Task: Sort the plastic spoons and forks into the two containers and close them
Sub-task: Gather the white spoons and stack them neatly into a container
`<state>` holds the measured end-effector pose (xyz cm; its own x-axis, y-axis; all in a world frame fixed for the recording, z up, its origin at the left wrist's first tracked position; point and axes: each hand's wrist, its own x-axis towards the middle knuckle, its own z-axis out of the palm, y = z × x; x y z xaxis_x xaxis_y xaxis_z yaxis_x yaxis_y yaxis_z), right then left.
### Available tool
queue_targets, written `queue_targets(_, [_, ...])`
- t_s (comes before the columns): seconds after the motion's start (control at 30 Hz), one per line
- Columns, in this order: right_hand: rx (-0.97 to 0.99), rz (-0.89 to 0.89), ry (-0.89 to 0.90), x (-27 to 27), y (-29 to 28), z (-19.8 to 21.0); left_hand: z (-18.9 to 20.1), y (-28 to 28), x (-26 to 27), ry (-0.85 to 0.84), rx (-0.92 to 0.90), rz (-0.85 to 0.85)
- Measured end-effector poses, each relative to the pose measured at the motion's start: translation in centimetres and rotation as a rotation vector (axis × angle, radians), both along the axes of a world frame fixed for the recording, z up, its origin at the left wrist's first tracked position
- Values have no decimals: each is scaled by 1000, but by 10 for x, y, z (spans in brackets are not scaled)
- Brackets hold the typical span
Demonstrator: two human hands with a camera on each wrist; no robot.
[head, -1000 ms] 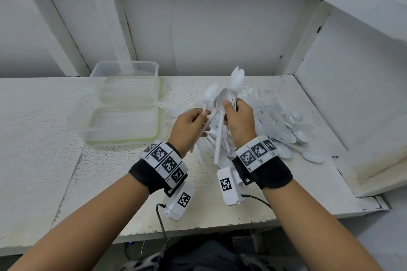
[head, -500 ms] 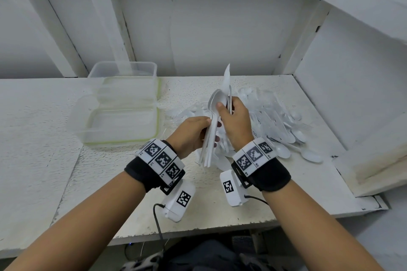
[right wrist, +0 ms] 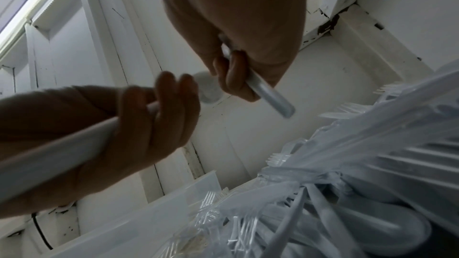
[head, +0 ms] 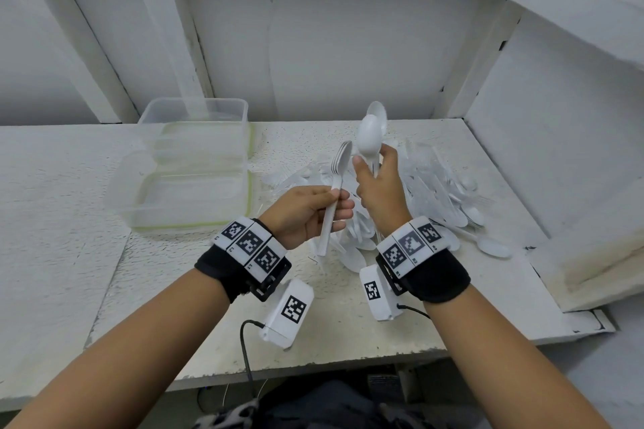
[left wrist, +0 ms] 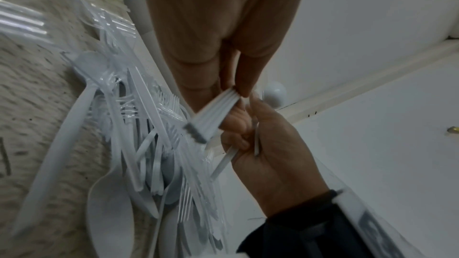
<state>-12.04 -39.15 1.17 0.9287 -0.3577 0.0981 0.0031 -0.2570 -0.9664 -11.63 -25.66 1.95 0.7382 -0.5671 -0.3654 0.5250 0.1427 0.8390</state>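
Above the rough white painted shelf (head: 348, 331), the left hand (head: 306, 216) has its fingers curled round the handles of a small stack of white plastic forks (head: 336, 178), tines pointing up and away. Just beside it, the right hand (head: 381, 191) grasps the handles of several white plastic spoons (head: 370, 139), bowls raised upright. The two hands are close together but apart. Beneath and behind them lies a loose heap of white and clear plastic cutlery (head: 446, 198) on the shelf. To the left of the heap stand two clear rectangular plastic containers (head: 188, 191) with green-edged rims, one behind the other, both open.
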Motion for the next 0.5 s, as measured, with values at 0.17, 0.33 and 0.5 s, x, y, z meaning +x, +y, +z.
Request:
queue_targets(0.17, [-81, 55, 9, -8, -1, -1, -5, 1, 3, -30, -11, 156])
queue_targets(0.33, [-217, 31, -57, -14, 0, -7, -9, -1, 1, -74, -5, 225])
queue_targets(0.5, [-160, 61, -41, -14, 9, 0, -10, -5, -2, -97, -9, 220])
